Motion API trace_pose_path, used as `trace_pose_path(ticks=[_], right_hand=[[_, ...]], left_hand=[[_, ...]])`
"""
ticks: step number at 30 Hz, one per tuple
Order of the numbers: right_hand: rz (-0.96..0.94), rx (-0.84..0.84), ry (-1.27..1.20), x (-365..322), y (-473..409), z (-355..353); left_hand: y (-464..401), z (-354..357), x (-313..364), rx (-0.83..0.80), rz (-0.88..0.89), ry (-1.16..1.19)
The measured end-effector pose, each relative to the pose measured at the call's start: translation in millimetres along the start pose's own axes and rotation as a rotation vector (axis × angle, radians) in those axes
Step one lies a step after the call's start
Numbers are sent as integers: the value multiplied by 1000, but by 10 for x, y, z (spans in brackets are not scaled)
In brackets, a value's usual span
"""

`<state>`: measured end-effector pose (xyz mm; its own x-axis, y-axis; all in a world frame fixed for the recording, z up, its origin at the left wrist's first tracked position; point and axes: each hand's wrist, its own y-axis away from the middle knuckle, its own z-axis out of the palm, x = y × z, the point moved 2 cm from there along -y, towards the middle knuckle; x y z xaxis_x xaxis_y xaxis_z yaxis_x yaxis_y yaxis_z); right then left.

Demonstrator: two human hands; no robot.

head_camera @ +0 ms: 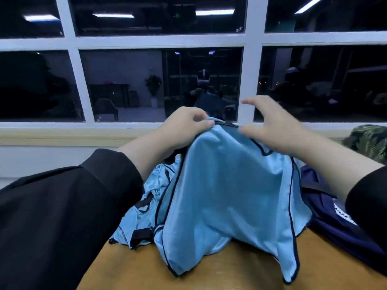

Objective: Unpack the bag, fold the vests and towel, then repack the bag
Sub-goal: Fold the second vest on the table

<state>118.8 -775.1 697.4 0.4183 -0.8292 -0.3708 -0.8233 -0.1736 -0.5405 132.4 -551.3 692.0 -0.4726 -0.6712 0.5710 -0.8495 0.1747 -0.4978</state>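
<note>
A light blue vest (226, 195) with dark piping hangs lifted above the wooden table (129, 273), its lower edge draping onto the tabletop. My left hand (184, 124) pinches the vest's top edge and holds it up. Just right of that spot, my right hand (270, 124) hovers at the top edge with fingers spread and relaxed, gripping nothing. More light blue vest fabric (146, 197) with black straps lies bunched on the table under my left forearm. A dark navy bag (339, 222) lies on the table's right side, partly under my right arm.
A camouflage-patterned item (368, 141) sits at the far right by the sill. A white-framed window (161, 41) with dark glass runs across the back, with a pale ledge (62, 137) below it.
</note>
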Motion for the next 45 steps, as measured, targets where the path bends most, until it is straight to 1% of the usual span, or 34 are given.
trace_pose_path(ticks=[1,2,3,5,6,8,10,12,14,15,17,19,21,22,23,24,26,27,28,30,31,32,34,35,36,37,38,40,41,42,43,45], right_hand=[[-46,-140,-69,-147,26,105],[-65,-246,-129,-270,48,215],[-71,-280,-185,-332,45,314],[-59,-203,-246,-314,5,438],[-50,-151,-235,-261,-11,458],[-13,-115,-174,-138,-20,494],[33,-58,-170,5,-15,512],[114,68,-222,122,-11,481],[186,209,-329,235,-8,417],[218,276,-372,284,-7,378],[272,401,-418,377,9,285],[322,515,-455,489,23,208],[353,597,-462,579,39,135],[364,618,-436,614,44,103],[381,616,-399,641,46,80],[393,596,-372,683,40,65],[427,526,-338,741,25,76],[450,472,-320,753,18,101],[459,414,-282,779,6,143],[423,248,-107,739,4,218],[353,131,-44,647,12,261],[238,-1,-65,509,25,317],[34,-286,-267,109,68,416],[-31,-384,-378,-57,75,470],[-65,-414,-453,-158,65,515],[-69,-392,-506,-232,51,546],[-53,-336,-520,-254,23,564],[12,-181,-437,-227,-15,545],[64,-118,-413,-168,-23,533],[113,-65,-411,-92,-24,518],[152,-21,-441,-29,-21,495],[191,54,-517,9,14,409]], left_hand=[[-2,69,83,-45,9,57],[-3,140,149,-79,-15,161],[14,196,203,-119,-62,302],[90,278,265,-222,-156,561],[115,299,242,-268,-179,609],[164,320,112,-365,-179,584],[218,338,-57,-418,-181,577],[324,425,-213,-505,-208,558],[469,549,-350,-632,-233,485],[524,601,-437,-661,-251,440],[590,637,-616,-641,-304,344],[595,593,-809,-579,-366,251],[571,520,-970,-528,-398,122],[553,483,-1025,-475,-403,58],[515,451,-1087,-394,-409,35],[473,408,-1115,-292,-420,74],[355,299,-1092,-71,-416,264],[289,238,-1038,11,-382,338],[228,173,-940,56,-334,381],[122,75,-673,68,-231,428],[79,42,-533,57,-183,436],[48,26,-381,30,-147,443],[6,66,-101,-73,-117,464],[-14,110,4,-117,-101,460],[-29,155,88,-135,-80,451],[-42,188,145,-124,-58,440],[-48,202,178,-94,-39,443],[-24,200,174,-43,-38,526],[11,197,125,-52,-53,558],[72,210,38,-97,-77,547],[171,253,-58,-184,-107,494],[450,406,-281,-446,-183,334]])
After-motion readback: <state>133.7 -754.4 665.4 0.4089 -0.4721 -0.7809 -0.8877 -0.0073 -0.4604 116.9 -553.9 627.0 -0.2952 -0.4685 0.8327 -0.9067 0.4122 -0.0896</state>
